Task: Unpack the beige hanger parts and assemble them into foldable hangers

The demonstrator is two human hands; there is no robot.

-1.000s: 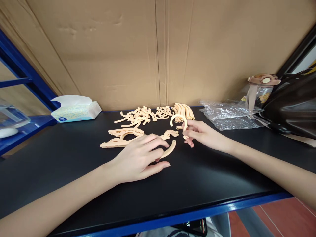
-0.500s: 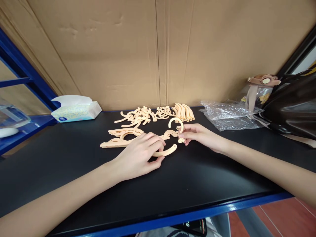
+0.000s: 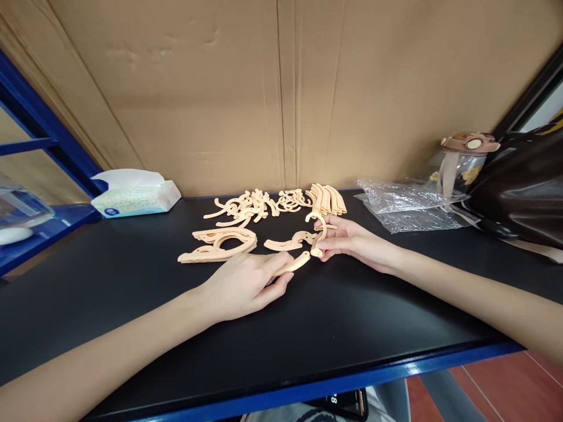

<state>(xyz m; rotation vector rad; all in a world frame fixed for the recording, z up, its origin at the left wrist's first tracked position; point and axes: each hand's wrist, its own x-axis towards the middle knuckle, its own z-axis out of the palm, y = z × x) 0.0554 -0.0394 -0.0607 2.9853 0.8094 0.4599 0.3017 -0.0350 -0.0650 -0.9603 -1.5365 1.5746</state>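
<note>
Black desk (image 3: 316, 340): carries all the beige parts, mostly toward the far side.
Left hand (image 3: 246, 285): thumb and fingers pinched on a curved strip (image 3: 294, 265), its free end pointing at the other hand.
Right hand (image 3: 358, 241): fingers clamped on a hook piece (image 3: 324, 227), open curl up, base just beside that strip's end. Can't tell if they touch, but they don't look joined.
Middle piece (image 3: 281, 244): wavy one, lying flat just past the left hand.
Looks done: the stacked bundle (image 3: 215, 253) on the left, pretty much put-together shapes, I'd say.
Clearly left: loose pile (image 3: 253, 205), little hooks (image 3: 290, 200) and a row of strips (image 3: 328, 199) by the cardboard (image 3: 197, 105), so plenty to go.
Far corners: tissue pack (image 3: 136, 196) left, crinkly plastic bag (image 3: 400, 205) right.
</note>
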